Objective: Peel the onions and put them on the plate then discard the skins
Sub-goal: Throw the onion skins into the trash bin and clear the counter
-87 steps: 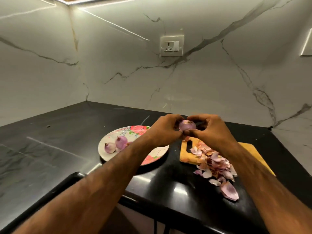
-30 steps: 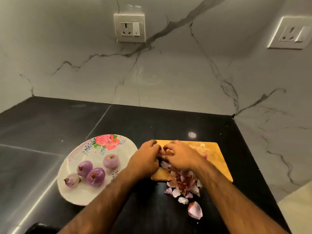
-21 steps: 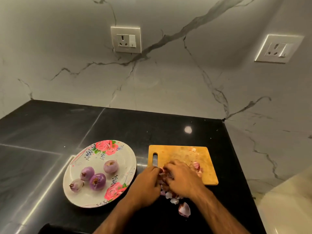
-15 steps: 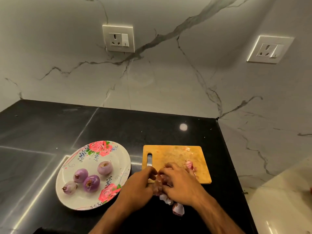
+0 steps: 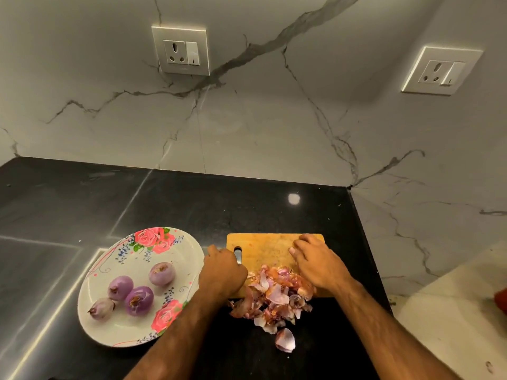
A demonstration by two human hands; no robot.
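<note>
Four peeled onions sit on the flowery plate at the lower left. The skins lie in a heap at the lower middle, half on the wooden board, half on the black bench. The right hand lies flat on the board, fingers straight, just right of the heap. The left hand is bent at the board's left edge; I cannot tell if it holds anything. It looks like scooping time. Best to push in from both sides, cup the heap tight, and not miss the loose skin lower down.
</note>
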